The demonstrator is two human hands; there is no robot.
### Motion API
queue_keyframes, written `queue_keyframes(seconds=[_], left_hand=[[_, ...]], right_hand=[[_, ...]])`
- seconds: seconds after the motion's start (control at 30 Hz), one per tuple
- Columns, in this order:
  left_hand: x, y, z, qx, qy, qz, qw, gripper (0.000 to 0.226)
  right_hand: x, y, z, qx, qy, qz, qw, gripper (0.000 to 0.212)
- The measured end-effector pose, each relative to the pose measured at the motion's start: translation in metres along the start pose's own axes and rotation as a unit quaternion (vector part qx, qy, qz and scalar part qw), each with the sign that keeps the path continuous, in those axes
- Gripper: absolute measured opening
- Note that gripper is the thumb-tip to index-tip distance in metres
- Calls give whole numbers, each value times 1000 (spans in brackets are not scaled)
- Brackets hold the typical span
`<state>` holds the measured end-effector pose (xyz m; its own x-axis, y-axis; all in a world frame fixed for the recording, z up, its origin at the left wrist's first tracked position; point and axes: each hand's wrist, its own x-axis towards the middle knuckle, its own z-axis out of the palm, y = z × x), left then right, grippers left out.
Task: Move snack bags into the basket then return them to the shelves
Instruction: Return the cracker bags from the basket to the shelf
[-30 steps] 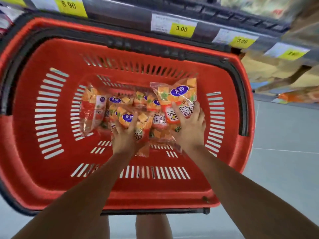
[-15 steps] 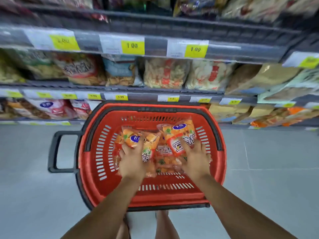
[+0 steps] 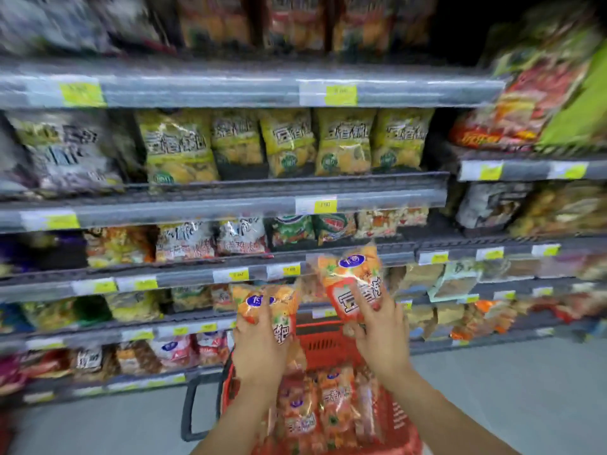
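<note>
Store shelves (image 3: 203,210) packed with snack packets fill most of the view. They are blurred, with yellow price tags (image 3: 325,205) along their edges and grey floor (image 3: 499,395) at the lower right. Half a second ago both hands were down inside the red basket, fingers on the top bags. Now they have risen clear of it and are up in front of the lower shelves, each with a bag.

The left hand (image 3: 259,351) grips an orange snack bag (image 3: 262,302) by its lower end, fingers curled round it. The right hand (image 3: 382,326) holds a second orange bag (image 3: 349,280) a little higher, fingers wrapped over its front.

The basket (image 3: 402,421) now sits lower in view, under the forearms. The remaining bags (image 3: 331,415) lie inside it, and its dark handle (image 3: 190,412) sticks out to the left.
</note>
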<state>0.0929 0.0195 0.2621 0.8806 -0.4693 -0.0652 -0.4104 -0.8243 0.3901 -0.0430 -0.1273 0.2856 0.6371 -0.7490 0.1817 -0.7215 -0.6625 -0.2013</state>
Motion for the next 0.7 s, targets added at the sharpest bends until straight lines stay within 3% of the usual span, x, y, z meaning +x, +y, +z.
queue_keyframes(seconds=[0.23,0.5,0.7], left_hand=[[15,41,-111,-15,113,64,991,95],[50,112,-227,-51,253,126,958,99],[84,179,-287,-54,302,171,936,97]], right_hand=[[34,-21,-106,40,137,-28,989,76],[92,-47,-213,64,258,-29,964,72],[152,-40,-270,82,278,1,957,69]])
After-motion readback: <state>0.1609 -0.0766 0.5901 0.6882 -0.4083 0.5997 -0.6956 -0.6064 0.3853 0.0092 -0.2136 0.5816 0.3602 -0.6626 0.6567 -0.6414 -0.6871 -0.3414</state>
